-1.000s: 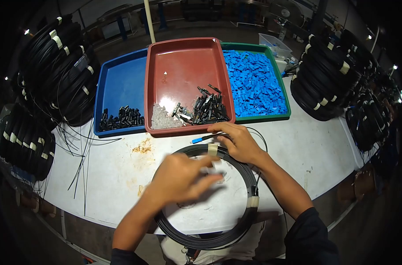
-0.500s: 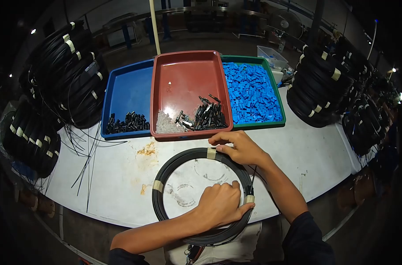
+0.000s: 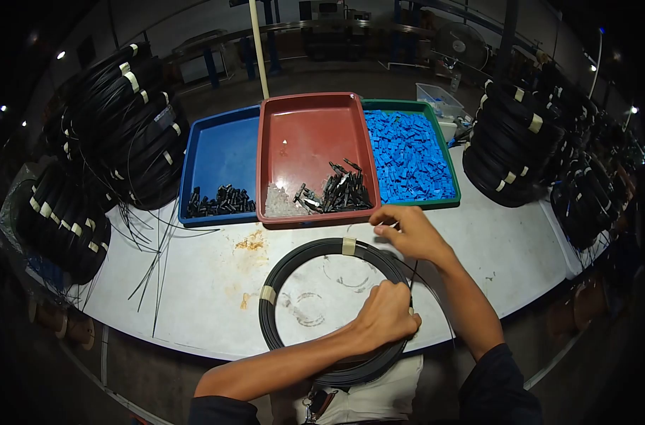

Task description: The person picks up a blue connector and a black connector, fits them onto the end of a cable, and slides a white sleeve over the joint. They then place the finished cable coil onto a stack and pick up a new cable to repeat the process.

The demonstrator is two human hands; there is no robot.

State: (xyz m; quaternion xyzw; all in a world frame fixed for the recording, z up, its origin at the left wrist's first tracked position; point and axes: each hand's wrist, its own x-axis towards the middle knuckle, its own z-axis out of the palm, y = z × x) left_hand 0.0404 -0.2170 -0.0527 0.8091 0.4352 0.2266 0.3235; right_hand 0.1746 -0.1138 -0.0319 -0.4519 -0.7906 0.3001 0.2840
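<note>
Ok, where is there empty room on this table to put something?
Bare tabletop right of the cable coil, in front of the green tray; also between coil and blue tray. Crowded: coil stacks at both ends, loose strands left.

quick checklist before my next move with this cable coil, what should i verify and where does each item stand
1. Left hand grip on the cable coil: ok, closed around its near right side.
2. Coil fully on the table: not ok, its near arc hangs past the table edge.
3. Tape bands on the coil: ok, two show, both in place.
4. Right hand holding a loose end: cannot tell, it pinches at the coil's far side, contents too small to see.
5. Red tray stocked: ok, black pieces lie along its near edge, just beyond the right hand.
</note>
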